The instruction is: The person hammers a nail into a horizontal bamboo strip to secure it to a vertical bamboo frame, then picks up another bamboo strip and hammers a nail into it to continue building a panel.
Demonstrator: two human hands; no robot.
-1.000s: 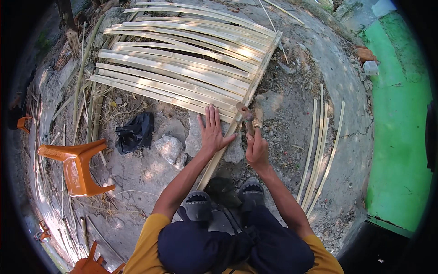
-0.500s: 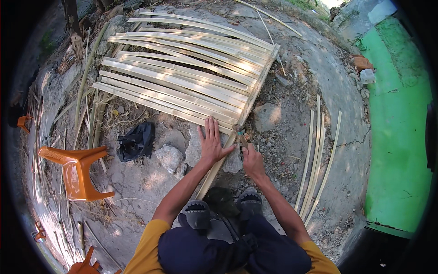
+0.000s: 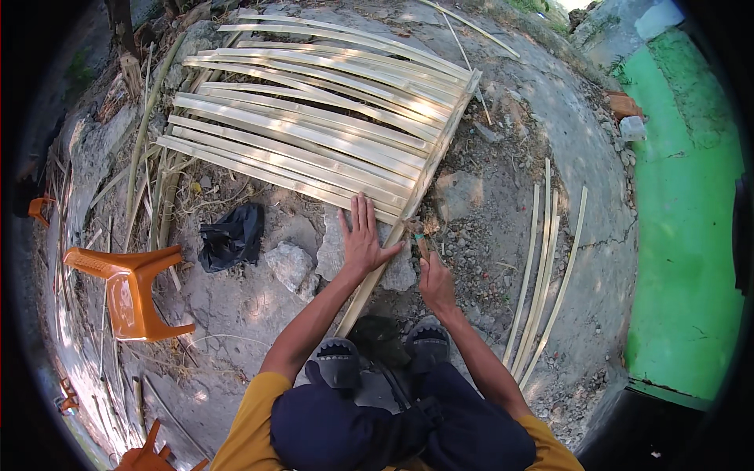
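Note:
A row of pale split-bamboo slats [image 3: 302, 141] lies on the ground ahead, their right ends along a long bamboo strip [image 3: 366, 295] that runs down toward my feet. My left hand [image 3: 364, 242] rests flat with fingers spread at the nearest slat, its thumb reaching toward the strip. My right hand [image 3: 437, 284] is wrapped round the wooden handle of a hammer [image 3: 422, 245], which has a green band below its head. The hammer head is beside the corner where the nearest slat meets the strip. I cannot make out any nail there.
Pale stones [image 3: 290, 265] and a black plastic bag [image 3: 230, 237] lie left of my hands. An orange plastic chair [image 3: 132, 298] is tipped over further left. Several loose bamboo strips [image 3: 542, 275] lie on the right, before a green painted surface [image 3: 679, 235]. Rubble covers the ground nearby.
The hammer has shifted slightly right and toward me, its head moving from the strip's corner to just beside it. My left hand stays in place on the bamboo.

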